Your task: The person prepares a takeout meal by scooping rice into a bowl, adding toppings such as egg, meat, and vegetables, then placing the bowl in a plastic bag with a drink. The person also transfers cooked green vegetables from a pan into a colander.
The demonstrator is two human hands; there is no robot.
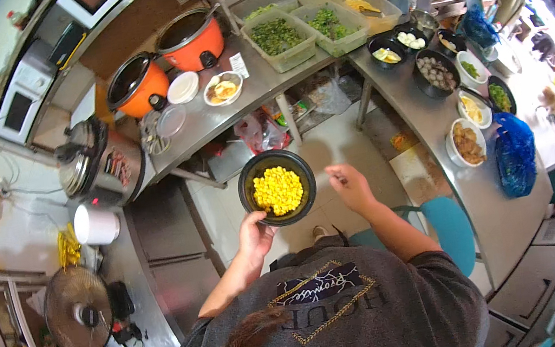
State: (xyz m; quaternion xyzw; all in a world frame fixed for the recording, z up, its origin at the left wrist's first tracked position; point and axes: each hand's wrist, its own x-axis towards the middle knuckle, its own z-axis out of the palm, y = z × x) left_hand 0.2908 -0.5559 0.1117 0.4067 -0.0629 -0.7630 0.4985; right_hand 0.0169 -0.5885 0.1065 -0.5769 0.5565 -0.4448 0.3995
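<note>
My left hand [256, 237] grips the near rim of a black bowl [246, 199], thumb over the edge and fingers underneath. Yellow corn kernels [280, 190] fill much of the bowl, which is held in the air above the tiled floor. To its right, apart from it, hovers my right hand [350, 188] with curled fingers; whether something small is between them is unclear. Ahead on the steel counter stand a white bowl of food with egg [223, 89], a round white lid [183, 87] and a clear plastic lid [172, 122].
Two orange cookers [137, 86] and several plastic tubs of chopped greens [279, 35] stand along the back counter. The right counter carries a black bowl of meatballs [434, 72], other food bowls and a blue plastic bag [516, 156]. A teal chair [448, 234] is beside my right arm.
</note>
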